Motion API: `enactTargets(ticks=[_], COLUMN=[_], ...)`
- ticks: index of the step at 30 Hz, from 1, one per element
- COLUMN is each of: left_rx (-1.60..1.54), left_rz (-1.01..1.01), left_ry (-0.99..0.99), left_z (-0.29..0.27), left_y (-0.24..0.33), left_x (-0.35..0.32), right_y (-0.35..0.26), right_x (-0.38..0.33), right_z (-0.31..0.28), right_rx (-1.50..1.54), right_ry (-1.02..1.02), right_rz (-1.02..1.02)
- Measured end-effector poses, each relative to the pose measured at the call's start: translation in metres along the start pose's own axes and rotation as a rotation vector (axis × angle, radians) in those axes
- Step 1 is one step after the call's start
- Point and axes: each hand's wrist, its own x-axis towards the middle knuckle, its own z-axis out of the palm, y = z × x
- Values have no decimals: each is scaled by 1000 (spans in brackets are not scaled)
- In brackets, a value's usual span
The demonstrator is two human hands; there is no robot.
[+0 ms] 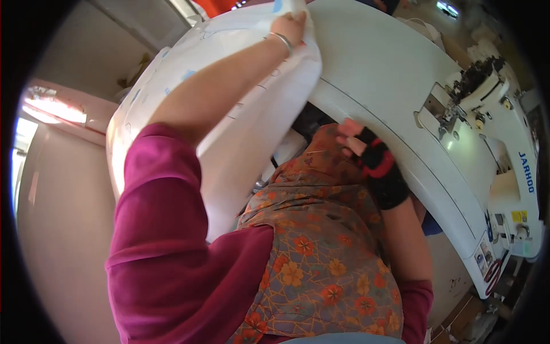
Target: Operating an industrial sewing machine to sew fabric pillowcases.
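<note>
My left hand [291, 27], with a silvery bracelet at the wrist, reaches to the far side of the table and is closed on a white cloth [252, 123] with blue printed marks. The cloth spreads over the left part of the pale worktable [372, 43] and hangs down over its near edge towards my lap. Just off the table's near edge is my right hand [375, 160], in a black and red fingerless glove, above the flowered apron [321, 258]. Its fingers are loosely bent and somewhat apart, with nothing visible in them.
A white sewing machine [518, 183] stands at the right end of the table. Red-handled scissors [491, 270] lie at the table's near right corner. A pale panel [66, 229] rises on the left. Cardboard and scraps [467, 321] are at the lower right.
</note>
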Motion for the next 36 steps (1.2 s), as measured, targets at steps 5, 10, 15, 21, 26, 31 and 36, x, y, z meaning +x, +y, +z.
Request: enactTargets(ticks=[5,10,15,21,26,31,36], left_rx=[-767,-581,67,-26,-199,-189,-184], left_rz=[-211,85,572,689,641,689,657], left_ry=[163,22,-79,-105,-213,-86,-121], left_z=[115,150,175,184,179,180,177], left_y=[124,183,187,185,184,191,189], left_x=[0,18,70,101,100,97,93], right_y=[84,137,81,9,-41,-31,-40], right_x=[39,32,-60,-87,-53,-17,-12], right_z=[12,-28,-15,-37,-62,-77,-66], right_rx=[551,304,-379,-467,-534,-911,-755], right_ry=[226,203,303,343,551,701,606], right_rz=[12,-83,20,12,33,-261,-46])
